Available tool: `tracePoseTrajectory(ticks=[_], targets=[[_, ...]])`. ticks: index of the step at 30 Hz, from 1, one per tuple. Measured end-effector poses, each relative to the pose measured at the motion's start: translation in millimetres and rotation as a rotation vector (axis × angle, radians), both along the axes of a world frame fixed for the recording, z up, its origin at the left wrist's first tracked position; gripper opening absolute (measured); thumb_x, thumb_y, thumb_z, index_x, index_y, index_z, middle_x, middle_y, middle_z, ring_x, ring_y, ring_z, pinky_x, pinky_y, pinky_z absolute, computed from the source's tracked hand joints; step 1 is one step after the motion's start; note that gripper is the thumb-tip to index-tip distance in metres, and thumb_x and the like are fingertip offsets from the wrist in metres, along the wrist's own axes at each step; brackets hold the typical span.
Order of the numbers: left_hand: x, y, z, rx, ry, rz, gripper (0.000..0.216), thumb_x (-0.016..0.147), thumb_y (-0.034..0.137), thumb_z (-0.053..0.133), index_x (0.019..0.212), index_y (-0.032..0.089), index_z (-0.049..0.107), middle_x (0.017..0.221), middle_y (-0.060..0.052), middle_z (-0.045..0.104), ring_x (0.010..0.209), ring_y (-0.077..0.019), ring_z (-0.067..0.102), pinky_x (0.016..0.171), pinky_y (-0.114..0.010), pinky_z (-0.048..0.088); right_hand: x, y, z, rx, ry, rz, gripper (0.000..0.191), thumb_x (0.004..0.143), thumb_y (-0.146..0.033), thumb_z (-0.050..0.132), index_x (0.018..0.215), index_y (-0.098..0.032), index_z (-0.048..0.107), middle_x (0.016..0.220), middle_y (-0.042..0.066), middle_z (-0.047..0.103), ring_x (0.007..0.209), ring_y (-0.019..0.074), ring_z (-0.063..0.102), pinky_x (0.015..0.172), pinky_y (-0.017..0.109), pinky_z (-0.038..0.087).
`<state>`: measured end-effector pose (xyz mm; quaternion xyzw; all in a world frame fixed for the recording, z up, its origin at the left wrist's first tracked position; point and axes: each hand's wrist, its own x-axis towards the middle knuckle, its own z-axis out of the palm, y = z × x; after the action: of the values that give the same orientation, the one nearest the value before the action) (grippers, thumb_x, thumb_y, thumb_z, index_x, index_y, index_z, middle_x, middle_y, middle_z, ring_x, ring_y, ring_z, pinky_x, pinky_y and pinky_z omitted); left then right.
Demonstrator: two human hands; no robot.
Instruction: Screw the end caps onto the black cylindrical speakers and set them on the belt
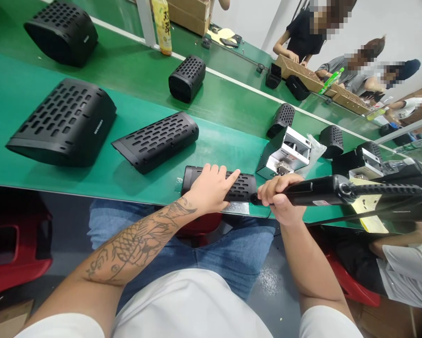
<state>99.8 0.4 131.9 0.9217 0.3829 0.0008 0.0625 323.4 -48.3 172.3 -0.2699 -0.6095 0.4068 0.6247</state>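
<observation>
A black perforated housing (244, 184) lies lengthwise at the near edge of the green bench. My left hand (211, 188) grips it from above, fingers over its far side and thumb toward its near side, hiding the middle. In my right hand (281, 195) is a black electric screwdriver (313, 191), held almost level with fingers wrapped around its front. Its tip points left at the housing's right end; whether it touches a screw I cannot tell. A silver-and-black screw feeder (285, 152) stands just beyond my right hand.
To the left stand a long perforated housing (158, 141) and a large one (66, 122). More housings sit on the green belt (133, 80) beyond, with a drink bottle (162, 26). Several people work across the line; another person's arm (401, 239) is at right.
</observation>
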Motion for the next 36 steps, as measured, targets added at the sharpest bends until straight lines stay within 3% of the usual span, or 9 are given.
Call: tracePoseTrajectory(ticks=[11, 13, 16, 19, 22, 25, 28, 31, 36], targets=[[-1.7, -4.9, 4.3, 0.005, 0.015, -0.006, 0.111, 0.108, 0.057, 0.093, 0.2, 0.013, 0.049, 0.156, -0.031, 0.078, 0.137, -0.0512, 0.073, 0.122, -0.06, 0.046, 6.3, -6.2, 3.5, -0.083, -0.049, -0.093, 0.056, 0.093, -0.067, 0.112, 0.091, -0.029, 0.071, 0.058, -0.011, 0.064, 0.042, 0.0126, 0.057, 0.053, 0.031, 0.063], [-1.1, -8.2, 3.5, 0.005, 0.0, -0.002, 0.111, 0.108, 0.057, 0.094, 0.199, 0.012, 0.05, 0.156, -0.032, 0.078, 0.136, -0.0512, 0.073, 0.123, -0.061, 0.046, 25.6, 3.5, 9.4, -0.043, -0.033, -0.21, 0.059, 0.093, -0.075, 0.109, 0.095, -0.029, 0.073, 0.057, -0.013, 0.061, 0.04, 0.0125, 0.055, 0.051, 0.031, 0.061], [5.9, -13.6, 1.2, 0.001, -0.029, 0.02, 0.111, 0.108, 0.056, 0.096, 0.198, 0.009, 0.05, 0.156, -0.034, 0.078, 0.137, -0.0533, 0.073, 0.124, -0.064, 0.048, 66.2, 37.4, 13.8, 0.099, -0.011, -0.559, 0.059, 0.092, -0.077, 0.108, 0.1, -0.03, 0.075, 0.06, -0.013, 0.06, 0.044, 0.0138, 0.058, 0.052, 0.032, 0.059], [16.0, -17.4, -0.5, -0.005, -0.055, 0.028, 0.112, 0.107, 0.054, 0.099, 0.198, 0.009, 0.051, 0.162, -0.037, 0.077, 0.14, -0.0558, 0.075, 0.125, -0.067, 0.052, 101.8, 78.2, 4.8, 0.172, -0.049, -0.837, 0.056, 0.093, -0.072, 0.108, 0.095, -0.03, 0.072, 0.064, -0.01, 0.065, 0.05, 0.0163, 0.063, 0.055, 0.035, 0.059], [12.8, -17.6, -1.1, 0.012, -0.147, 0.014, 0.114, 0.105, 0.054, 0.102, 0.199, 0.013, 0.052, 0.182, -0.038, 0.068, 0.153, -0.0576, 0.073, 0.132, -0.07, 0.053, 118.6, 101.2, -13.3, 0.116, -0.086, -0.903, 0.057, 0.094, -0.075, 0.104, 0.091, -0.031, 0.067, 0.06, -0.011, 0.064, 0.047, 0.0169, 0.062, 0.054, 0.036, 0.057], [-18.2, -12.6, -6.1, 0.047, -0.296, 0.025, 0.116, 0.1, 0.057, 0.106, 0.197, 0.019, 0.055, 0.189, -0.033, 0.065, 0.168, -0.0582, 0.067, 0.147, -0.076, 0.046, 119.4, 100.6, -25.5, 0.071, -0.114, -0.897, 0.056, 0.095, -0.075, 0.101, 0.092, -0.031, 0.067, 0.058, -0.013, 0.062, 0.047, 0.0163, 0.063, 0.056, 0.035, 0.059], [-67.9, -3.2, -26.3, 0.017, -0.46, 0.051, 0.117, 0.1, 0.063, 0.103, 0.198, 0.025, 0.052, 0.192, -0.026, 0.064, 0.174, -0.0559, 0.065, 0.155, -0.076, 0.043, 109.4, 86.0, -21.2, 0.071, -0.104, -0.879, 0.056, 0.095, -0.074, 0.103, 0.093, -0.029, 0.069, 0.06, -0.012, 0.064, 0.048, 0.0163, 0.064, 0.058, 0.036, 0.062], [-107.6, 4.1, -64.8, -0.106, -0.655, 0.091, 0.127, 0.099, 0.064, 0.103, 0.202, 0.03, 0.037, 0.2, -0.024, 0.052, 0.183, -0.0546, 0.057, 0.153, -0.073, 0.051, 86.5, 62.5, -2.1, 0.099, -0.005, -0.801, 0.056, 0.092, -0.07, 0.109, 0.094, -0.028, 0.072, 0.063, -0.011, 0.065, 0.049, 0.0152, 0.063, 0.057, 0.035, 0.063], [-115.5, 1.4, -123.7, -0.222, -0.937, 0.046, 0.145, 0.084, 0.049, 0.117, 0.194, 0.034, 0.023, 0.195, -0.03, 0.046, 0.181, -0.0526, 0.062, 0.147, -0.074, 0.058, 21.0, 8.9, 29.5, 0.092, 0.133, -0.471, 0.053, 0.091, -0.071, 0.112, 0.1, -0.032, 0.077, 0.062, -0.012, 0.065, 0.044, 0.0158, 0.061, 0.051, 0.034, 0.064]])
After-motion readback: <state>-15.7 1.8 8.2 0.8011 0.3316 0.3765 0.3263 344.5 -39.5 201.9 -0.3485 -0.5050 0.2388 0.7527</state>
